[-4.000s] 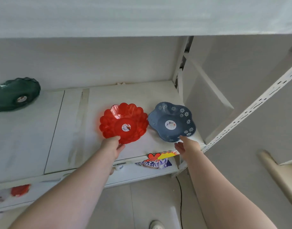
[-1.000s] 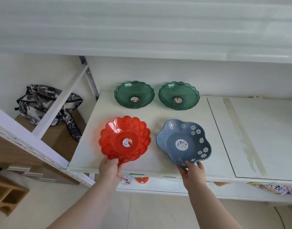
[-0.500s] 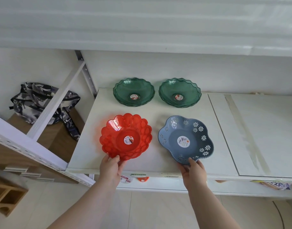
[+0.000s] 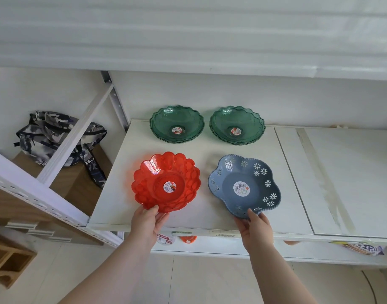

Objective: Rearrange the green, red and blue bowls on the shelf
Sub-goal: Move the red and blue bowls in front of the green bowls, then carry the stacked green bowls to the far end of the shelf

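A red scalloped bowl (image 4: 166,183) sits at the front left of the white shelf board (image 4: 210,150), and my left hand (image 4: 147,222) grips its near rim. To its right lies a blue flower-patterned bowl (image 4: 243,185); my right hand (image 4: 255,227) holds its near rim. Behind them, against the back wall, stand two stacks of green wavy-edged bowls, one on the left (image 4: 177,123) and one on the right (image 4: 237,125). Every bowl has a round sticker in its middle.
A slanted white shelf brace (image 4: 74,132) and perforated upright border the shelf on the left, with a camouflage bag (image 4: 56,132) on a wooden box behind them. The upper shelf (image 4: 188,40) hangs overhead. A second board (image 4: 352,172) extends right. Packets lie on the lower shelf.
Four seconds ago both bowls were at the shelf's right end; I have carried them to the left end, in front of the green bowls. In the last second they shifted slightly back.
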